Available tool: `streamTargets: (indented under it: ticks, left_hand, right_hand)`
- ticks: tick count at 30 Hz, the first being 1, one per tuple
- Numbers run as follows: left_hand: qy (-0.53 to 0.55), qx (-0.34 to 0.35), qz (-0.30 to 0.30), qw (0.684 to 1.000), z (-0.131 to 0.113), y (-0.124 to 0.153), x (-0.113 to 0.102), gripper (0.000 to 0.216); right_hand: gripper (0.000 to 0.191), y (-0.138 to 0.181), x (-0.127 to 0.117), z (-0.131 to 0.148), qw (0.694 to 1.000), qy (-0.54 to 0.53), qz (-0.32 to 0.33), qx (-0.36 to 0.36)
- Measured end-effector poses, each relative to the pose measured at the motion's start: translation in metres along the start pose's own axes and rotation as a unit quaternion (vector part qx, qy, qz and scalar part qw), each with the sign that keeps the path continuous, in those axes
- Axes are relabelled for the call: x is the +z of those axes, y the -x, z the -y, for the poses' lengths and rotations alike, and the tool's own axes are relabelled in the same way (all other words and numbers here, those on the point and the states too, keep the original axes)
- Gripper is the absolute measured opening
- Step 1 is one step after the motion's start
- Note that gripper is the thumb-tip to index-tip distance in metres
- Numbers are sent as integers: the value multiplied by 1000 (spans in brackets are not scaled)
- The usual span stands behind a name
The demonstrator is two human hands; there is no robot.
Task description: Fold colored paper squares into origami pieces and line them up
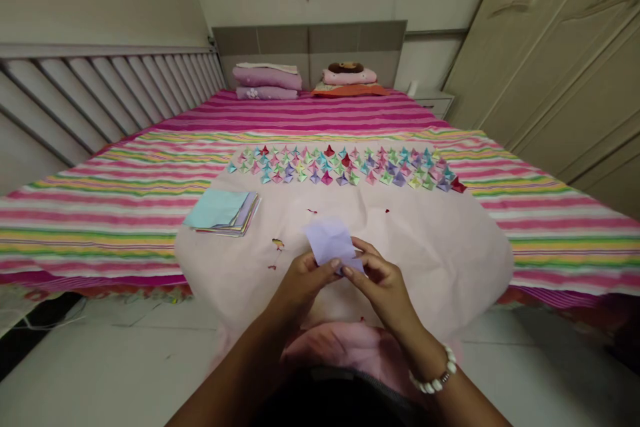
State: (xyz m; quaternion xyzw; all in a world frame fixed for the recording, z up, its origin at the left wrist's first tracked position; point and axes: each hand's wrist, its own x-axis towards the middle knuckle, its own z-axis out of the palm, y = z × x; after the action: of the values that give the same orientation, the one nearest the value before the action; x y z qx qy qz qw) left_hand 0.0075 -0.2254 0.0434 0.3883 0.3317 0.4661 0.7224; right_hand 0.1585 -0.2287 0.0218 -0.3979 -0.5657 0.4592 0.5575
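Note:
A square of lilac paper (331, 237) is held between both hands, above a pale pink sheet (435, 247). My left hand (310, 273) is closed on its lower left edge, thumb on top. My right hand (377, 273) pinches the lower right part, with its fingers behind the paper. The two thumbs come close together at the near edge, where the paper looks slightly bent. To the left lies a stack of coloured paper squares (220, 210), light blue on top. Beyond the hands, several small folded paper pieces (341, 180) in many colours stand in rows.
The pink sheet lies over a bed with a striped cover (100, 213). Folded bedding (267, 80) and a pillow pile (345, 79) rest by the headboard (310, 40). A white rail (115, 93) runs along the left, a wardrobe (565, 47) on the right.

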Motion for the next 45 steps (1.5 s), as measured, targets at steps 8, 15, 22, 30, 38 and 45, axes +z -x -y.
streamTargets:
  ticks: [8,15,22,30,38,45]
  left_hand:
    - [-117,-13,-67,991,3,-3,-4,24]
    - [-120,75,-119,983,1,-6,-5,31]
    - [-146,159,-144,966,5,-5,-7,29]
    - [-152,191,-129,961,7,-7,-9,23]
    - [-203,135,-139,960,4,-6,-11,10]
    - [-197,39,-102,974,4,-6,-11,17]
  right_hand:
    - [52,-4,1,1,982,-155,-45,93]
    - [25,-3,3,3,960,-194,-17,201]
    - [29,-3,8,1,957,-223,-4,184]
    - [20,-5,4,2,974,-181,0,139]
    - [39,-10,6,5,973,-194,-21,126]
    - [54,-16,2,9,949,-234,-36,207]
